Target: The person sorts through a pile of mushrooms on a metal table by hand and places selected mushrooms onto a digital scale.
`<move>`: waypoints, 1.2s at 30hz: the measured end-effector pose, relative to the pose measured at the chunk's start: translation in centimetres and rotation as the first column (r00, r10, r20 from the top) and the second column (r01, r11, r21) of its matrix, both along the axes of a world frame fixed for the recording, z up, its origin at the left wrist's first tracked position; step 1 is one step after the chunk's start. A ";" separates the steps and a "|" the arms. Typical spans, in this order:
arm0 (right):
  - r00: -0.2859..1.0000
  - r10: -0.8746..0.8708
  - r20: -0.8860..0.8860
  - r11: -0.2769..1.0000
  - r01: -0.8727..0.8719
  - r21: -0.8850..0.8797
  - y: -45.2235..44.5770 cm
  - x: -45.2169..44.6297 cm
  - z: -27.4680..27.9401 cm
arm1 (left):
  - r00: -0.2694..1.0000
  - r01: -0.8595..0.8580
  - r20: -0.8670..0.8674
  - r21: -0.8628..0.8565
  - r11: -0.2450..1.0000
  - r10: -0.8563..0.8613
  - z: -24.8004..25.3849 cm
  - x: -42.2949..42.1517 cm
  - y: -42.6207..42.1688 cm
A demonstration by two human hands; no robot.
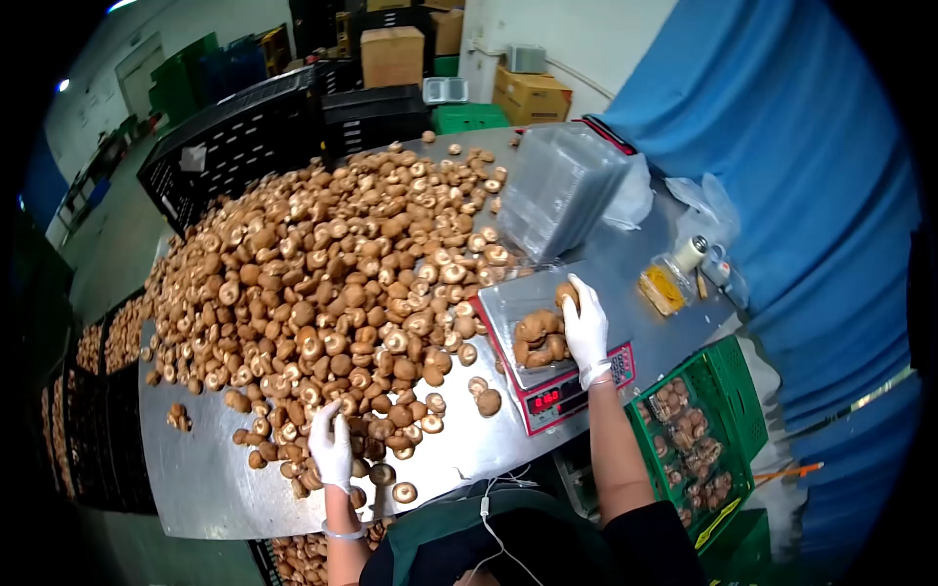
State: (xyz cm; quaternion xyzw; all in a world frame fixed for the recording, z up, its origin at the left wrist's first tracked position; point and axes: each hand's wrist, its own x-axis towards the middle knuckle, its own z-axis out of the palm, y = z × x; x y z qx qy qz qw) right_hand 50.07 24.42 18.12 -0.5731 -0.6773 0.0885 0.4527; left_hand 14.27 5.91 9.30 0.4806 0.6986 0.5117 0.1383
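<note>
While the gloved right hand (587, 330) grasps a shiitake (565, 292) at the clear plastic tray (507, 305), the gloved left hand (330, 447) (its grip I cannot tell) meets the mushroom heap (322, 283).

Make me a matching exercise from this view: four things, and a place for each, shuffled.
Things
1. Left hand
2. Right hand
3. Clear container stack
4. Green crate

Places
A. Beside the table, holding mushrooms
B. At the near edge of the mushroom pile
C. On the table, beyond the scale
D. At the clear tray on the scale

Pairs: 1-B, 2-D, 3-C, 4-A
</note>
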 end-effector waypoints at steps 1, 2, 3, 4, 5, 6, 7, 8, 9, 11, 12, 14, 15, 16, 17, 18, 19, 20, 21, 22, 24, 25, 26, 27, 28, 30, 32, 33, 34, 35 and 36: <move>0.985 -0.044 0.165 0.996 0.055 -0.065 0.9 2.1 -1.7 | 0.999 0.033 -0.001 0.010 0.999 -0.033 -0.3 1.1 1.1; 0.941 0.026 0.337 0.988 0.028 -0.152 1.4 3.7 -3.6 | 0.997 0.080 -0.020 0.005 0.997 -0.080 -0.1 2.3 1.9; 0.863 0.114 0.493 0.969 0.012 -0.246 1.7 5.0 -5.5 | 0.989 0.146 -0.023 0.026 0.989 -0.145 0.6 3.7 2.5; 0.885 0.155 0.440 0.982 -0.092 -0.162 2.0 5.6 -6.0 | 0.983 0.183 0.000 0.013 0.983 -0.183 1.1 5.1 3.0; 0.882 0.158 0.445 0.982 -0.094 -0.162 2.5 6.7 -6.2 | 0.977 0.212 0.028 -0.001 0.977 -0.212 1.7 6.6 3.3; 0.948 0.103 0.300 0.994 -0.093 -0.049 2.5 7.1 -5.3 | 0.968 0.243 0.073 -0.019 0.970 -0.241 2.8 8.1 3.5; 0.989 0.060 0.133 0.996 -0.068 0.057 2.4 7.4 -4.6 | 0.957 0.277 0.094 -0.019 0.961 -0.274 3.6 9.2 3.7; 0.999 0.032 0.022 0.999 -0.032 0.024 2.9 8.3 -4.0 | 0.947 0.294 0.142 -0.028 0.956 -0.287 3.2 10.1 4.0; 0.995 0.025 -0.097 1.000 -0.027 -0.016 3.3 9.0 -3.6 | 0.936 0.309 0.189 -0.033 0.951 -0.298 3.1 11.0 4.4; 0.955 0.047 -0.292 0.958 -0.126 -0.258 4.7 10.9 -3.5 | 0.922 0.327 0.212 0.027 0.945 -0.325 3.4 13.3 5.3; 0.955 0.052 -0.292 0.955 -0.133 -0.264 5.3 11.0 -3.4 | 0.906 0.327 0.280 0.017 0.945 -0.319 3.4 14.5 6.0; 0.688 0.007 -0.726 0.886 -0.341 -0.315 6.3 10.2 -3.5 | 0.871 0.349 0.369 0.002 0.937 -0.325 2.2 16.4 7.5; 0.643 -0.045 -0.765 0.841 -0.389 -0.376 7.8 10.1 -4.7 | 0.856 0.368 0.390 0.002 0.930 -0.340 1.2 17.2 8.4; 0.598 -0.112 -0.793 0.776 -0.446 -0.446 9.2 9.7 -5.6 | 0.813 0.395 0.481 -0.039 0.918 -0.329 1.8 18.2 9.1; 0.553 -0.181 -0.813 0.704 -0.505 -0.500 10.3 9.3 -6.2 | 0.764 0.423 0.565 -0.074 0.903 -0.312 2.4 19.2 9.6; 0.544 -0.188 -0.818 0.697 -0.513 -0.501 10.8 8.8 -6.3 | 0.681 0.464 0.663 -0.063 0.883 -0.311 1.8 19.8 10.2; 0.543 -0.164 -0.823 0.692 -0.532 -0.489 11.3 8.5 -6.3 | 0.617 0.509 0.721 -0.060 0.859 -0.315 1.5 20.2 10.5; 0.543 -0.138 -0.828 0.689 -0.548 -0.474 11.6 8.4 -6.1 | 0.562 0.508 0.774 -0.047 0.860 -0.290 1.2 20.6 10.6; 0.533 -0.141 -0.834 0.692 -0.550 -0.468 11.2 8.6 -5.5 | 0.502 0.509 0.822 -0.031 0.860 -0.268 1.1 20.9 10.8; 0.524 0.015 -0.852 0.773 -0.546 -0.322 10.0 9.0 -4.4 | 0.498 0.517 0.827 -0.044 0.855 -0.259 1.6 21.2 10.7; 0.606 0.317 -0.729 0.830 -0.550 -0.097 6.8 10.3 -3.0 | 0.455 0.522 0.837 0.027 0.852 -0.305 1.2 21.3 10.5; 0.691 0.374 -0.619 0.836 -0.540 -0.098 5.2 10.7 -2.8 | 0.416 0.531 0.843 0.080 0.844 -0.342 1.2 21.4 10.4; 0.883 0.370 -0.288 0.895 -0.422 -0.145 4.0 11.4 -4.1 | 0.422 0.522 0.841 0.081 0.849 -0.340 1.4 21.6 10.4; 0.950 0.310 -0.028 0.945 -0.311 -0.100 2.2 11.6 -4.5 | 0.422 0.499 0.853 0.064 0.864 -0.307 0.3 21.3 10.4; 0.966 0.242 0.093 0.954 -0.220 -0.202 0.8 12.1 -5.3 | 0.469 0.433 0.850 0.015 0.901 -0.240 -0.4 21.2 10.5; 0.964 0.239 -0.115 0.769 -0.260 -0.584 -0.4 12.7 -4.8 | 0.516 0.441 0.836 -0.070 0.895 -0.188 1.5 22.1 10.5; 0.922 0.286 -0.260 0.778 -0.382 -0.498 -0.8 12.8 -7.1 | 0.429 0.487 0.880 -0.035 0.873 -0.204 0.6 21.9 10.7; 0.826 0.166 -0.539 0.667 -0.497 -0.556 -0.6 12.4 -8.1 | 0.313 0.554 0.900 0.088 0.828 -0.305 -1.9 20.4 11.2; 0.679 0.106 -0.726 0.663 -0.592 -0.457 -0.6 12.2 -8.9 | 0.328 0.579 0.877 0.107 0.808 -0.351 -1.2 21.0 11.4; 0.674 0.109 -0.731 0.719 -0.561 -0.410 -0.5 12.0 -8.8 | 0.319 0.588 0.875 0.119 0.800 -0.365 -0.5 21.9 11.7; 0.655 0.068 -0.752 0.758 -0.524 -0.388 -0.7 12.1 -8.4 | 0.354 0.583 0.852 0.122 0.804 -0.386 0.5 23.1 12.0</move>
